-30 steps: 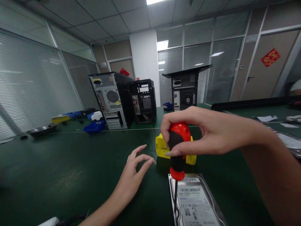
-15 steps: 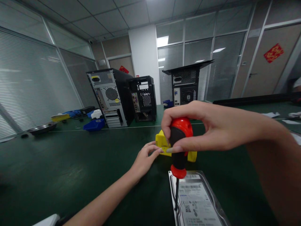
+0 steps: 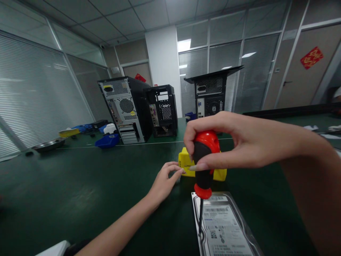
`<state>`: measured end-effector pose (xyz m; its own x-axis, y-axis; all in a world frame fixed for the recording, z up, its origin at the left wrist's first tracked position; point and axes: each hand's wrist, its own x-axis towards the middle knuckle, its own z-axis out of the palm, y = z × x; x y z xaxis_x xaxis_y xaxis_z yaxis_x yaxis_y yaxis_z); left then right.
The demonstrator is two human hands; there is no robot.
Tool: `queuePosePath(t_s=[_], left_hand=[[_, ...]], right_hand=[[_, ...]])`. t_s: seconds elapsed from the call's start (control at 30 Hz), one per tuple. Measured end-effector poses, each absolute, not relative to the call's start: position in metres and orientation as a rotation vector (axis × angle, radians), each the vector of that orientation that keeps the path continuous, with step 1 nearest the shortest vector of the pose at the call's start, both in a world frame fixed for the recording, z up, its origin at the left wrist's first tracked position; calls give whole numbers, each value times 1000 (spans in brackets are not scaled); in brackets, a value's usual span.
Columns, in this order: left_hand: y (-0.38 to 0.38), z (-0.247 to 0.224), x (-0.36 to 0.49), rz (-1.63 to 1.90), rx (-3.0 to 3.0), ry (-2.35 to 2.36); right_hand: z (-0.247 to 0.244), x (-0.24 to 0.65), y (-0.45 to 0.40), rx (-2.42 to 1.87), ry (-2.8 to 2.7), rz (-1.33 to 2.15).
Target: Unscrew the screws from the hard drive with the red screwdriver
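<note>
My right hand [image 3: 234, 142] is closed around the red and black handle of a screwdriver [image 3: 204, 185]. Its thin shaft points down, the tip at the left edge of a hard drive [image 3: 226, 227] that lies label up on the table. Behind the screwdriver stands a yellow plastic piece [image 3: 187, 165] with small dark markings, partly hidden by my right hand. My left hand [image 3: 165, 181] is beside its left end, thumb and fingertips drawn together. Something small and greyish shows under those fingers; I cannot make out what it is.
Two computer cases [image 3: 138, 110] [image 3: 173, 110] stand at the back, and another case [image 3: 210, 92] with a black panel on top is farther right. A blue bin [image 3: 107, 141] and a metal bowl [image 3: 49, 145] are on the left. The green table [image 3: 87, 185] carries everything.
The view has shifted slightly. The screwdriver still meets the drive's left edge and both hands keep nearly the same pose. A little more of the greyish thing under my left fingers shows.
</note>
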<state>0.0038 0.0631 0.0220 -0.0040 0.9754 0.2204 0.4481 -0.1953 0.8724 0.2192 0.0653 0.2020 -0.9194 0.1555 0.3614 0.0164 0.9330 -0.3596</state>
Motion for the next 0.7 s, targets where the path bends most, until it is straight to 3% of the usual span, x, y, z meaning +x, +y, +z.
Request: queuePosePath(t_s=[0.37, 0.7], left_hand=[[-5, 15, 0, 967, 1827, 1468], [-14, 9, 6, 831, 1795, 1399]], right_hand=[[201, 219, 65, -94, -2703, 498], [203, 220, 66, -159, -2714, 503]])
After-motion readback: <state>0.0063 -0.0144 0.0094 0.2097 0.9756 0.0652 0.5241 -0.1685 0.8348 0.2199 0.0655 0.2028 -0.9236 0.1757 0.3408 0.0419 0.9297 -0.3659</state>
